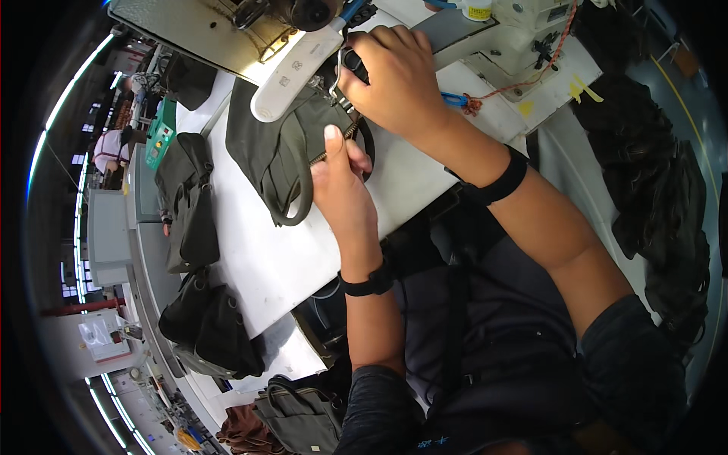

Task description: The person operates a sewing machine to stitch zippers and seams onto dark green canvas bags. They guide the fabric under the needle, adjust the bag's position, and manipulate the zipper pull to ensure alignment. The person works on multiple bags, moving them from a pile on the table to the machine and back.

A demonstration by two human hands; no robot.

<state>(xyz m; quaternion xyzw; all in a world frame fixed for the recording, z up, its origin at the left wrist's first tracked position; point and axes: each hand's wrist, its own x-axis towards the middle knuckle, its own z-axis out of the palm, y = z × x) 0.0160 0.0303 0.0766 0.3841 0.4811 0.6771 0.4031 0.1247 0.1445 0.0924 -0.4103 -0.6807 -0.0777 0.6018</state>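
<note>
A dark olive fabric bag [258, 144] with looped handles lies on the white work table [250, 280], partly under the sewing machine's white head cover [296, 76]. My left hand [341, 171] is closed on the bag's edge along a brass-coloured zipper, thumb raised beside it. My right hand [390, 80] is curled beside the machine's needle area, just above the zipper; what its fingers grip is hidden. A metal lever stands by its thumb.
More dark bags [186, 220] line the table's left side; others [299, 417] lie below. Dark fabric pieces [648, 212] are piled at right. A green box [159, 133], red cord [516, 87] and small white container [476, 9] are around the machine. Two co-workers [110, 152] are at far left.
</note>
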